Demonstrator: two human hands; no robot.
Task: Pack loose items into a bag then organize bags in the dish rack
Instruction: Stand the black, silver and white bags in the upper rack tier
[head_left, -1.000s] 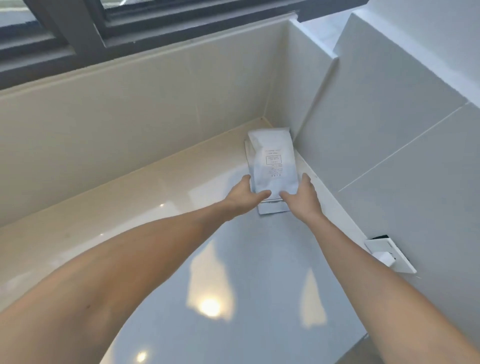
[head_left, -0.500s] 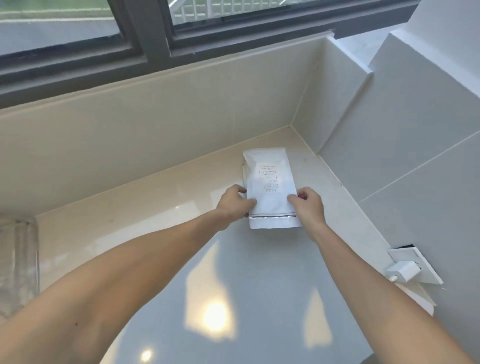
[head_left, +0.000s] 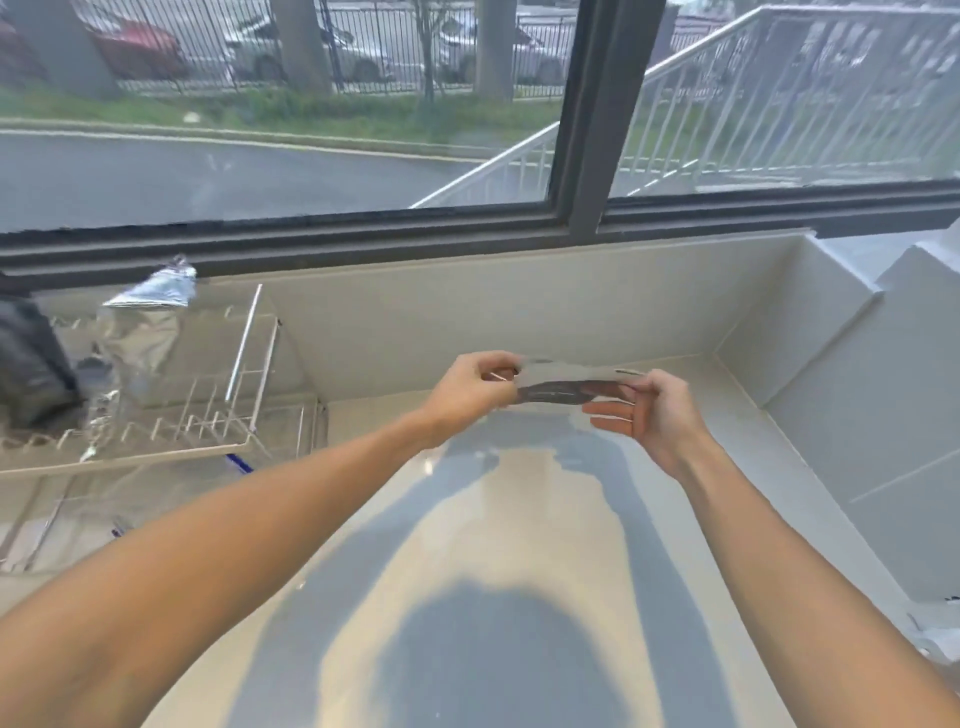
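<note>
I hold a white foil-lined bag (head_left: 571, 387) up in the air over the counter, edge-on to me, its mouth pulled slightly apart and dark inside. My left hand (head_left: 475, 387) pinches its left end. My right hand (head_left: 649, 415) pinches its right end with thumb and forefinger, the other fingers spread below. A wire dish rack (head_left: 208, 415) stands at the left on the counter, with a silvery bag (head_left: 140, 338) upright in it.
The glossy counter (head_left: 493, 571) runs from me to a tiled backsplash under a dark-framed window (head_left: 587, 156). A tiled wall closes the right side, with a white wall socket (head_left: 935, 623) low on it. A dark object (head_left: 26, 364) sits at the far left behind the rack.
The bag lay flat in the counter's right corner under both hands. It has been lifted off the counter and turned edge-on. My view rose, bringing the window and the rack in.
</note>
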